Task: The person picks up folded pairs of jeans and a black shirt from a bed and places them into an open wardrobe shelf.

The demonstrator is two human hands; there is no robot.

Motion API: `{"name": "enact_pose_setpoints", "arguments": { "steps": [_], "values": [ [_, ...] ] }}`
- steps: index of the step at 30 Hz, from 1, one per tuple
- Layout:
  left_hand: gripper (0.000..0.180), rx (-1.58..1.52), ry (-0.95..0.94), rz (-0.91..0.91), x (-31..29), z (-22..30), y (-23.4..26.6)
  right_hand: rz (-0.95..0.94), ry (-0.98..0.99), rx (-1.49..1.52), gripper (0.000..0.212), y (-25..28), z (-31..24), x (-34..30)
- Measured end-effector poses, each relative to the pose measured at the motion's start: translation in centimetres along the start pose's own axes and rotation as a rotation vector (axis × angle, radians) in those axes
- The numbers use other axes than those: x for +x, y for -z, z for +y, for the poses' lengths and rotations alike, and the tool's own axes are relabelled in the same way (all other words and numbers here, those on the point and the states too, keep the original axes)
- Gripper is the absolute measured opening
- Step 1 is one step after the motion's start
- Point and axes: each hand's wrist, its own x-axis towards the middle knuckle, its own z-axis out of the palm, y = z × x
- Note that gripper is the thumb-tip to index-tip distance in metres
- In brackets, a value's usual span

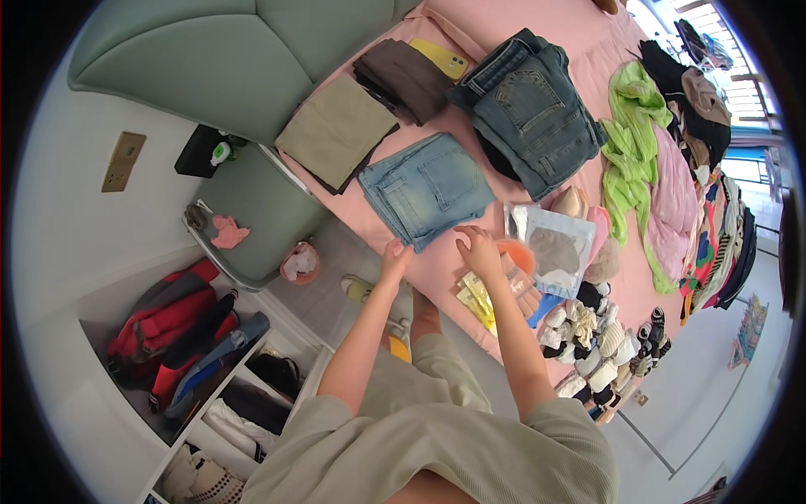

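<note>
One bed under a pink sheet takes up the middle of the area, with a padded grey-green headboard at the upper left and a matching bedside cabinet beside it. Folded light blue jeans lie on the sheet near the bed's edge. The left hand is at their near left corner and the right hand, fingers bent, at their near right side; whether either grips the denim cannot be told. Beyond the jeans lie folded khaki trousers, a dark brown folded garment, a yellow phone and a stack of darker jeans. Balled socks are heaped at the right, below a loose green garment. Containers: a clear-fronted pouch holds a grey item, kind not determinable. A pink bin on the floor contains something white. The white storage unit, lower left, has several open compartments: the largest holds red-and-black fabric articles; smaller ones hold black, white and patterned textiles.
</note>
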Motion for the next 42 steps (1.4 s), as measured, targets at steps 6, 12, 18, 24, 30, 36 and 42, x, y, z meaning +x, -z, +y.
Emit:
{"name": "enact_pose_setpoints", "arguments": {
  "steps": [6, 12, 18, 24, 30, 36, 42],
  "values": [
    [0.072, -0.116, 0.000, 0.129, 3.1, -0.9, -2.1, 0.039, -0.060, -0.062, 0.041, -0.9, 4.4, 2.9],
    [0.077, -0.150, 0.005, 0.230, 6.0, -1.2, -2.3, 0.195, -0.120, -0.087, 0.064, -2.6, 9.1, 6.4],
    [0.070, -0.257, -0.038, 0.130, 5.5, -0.1, -2.0, 0.164, -0.231, 0.047, 0.069, -4.0, 12.5, 8.8],
    [0.061, -0.266, 0.008, 0.030, 4.0, 1.9, -2.0, 0.096, -0.306, -0.055, 0.070, -3.0, 12.2, 10.4],
    [0.066, -0.225, 0.089, -0.004, 2.3, 3.9, -0.4, -0.257, -0.546, 0.641, 0.059, 1.6, 9.7, 10.3],
    [0.071, -0.320, 0.087, -0.058, -0.1, 5.2, 2.2, -0.496, -0.736, 1.353, 0.044, 3.1, 6.8, 7.5],
    [0.070, -0.315, -0.144, -0.094, -5.9, 5.3, 4.4, -0.542, -0.612, 1.264, 0.056, 5.6, 2.2, 4.7]
  ]
}}
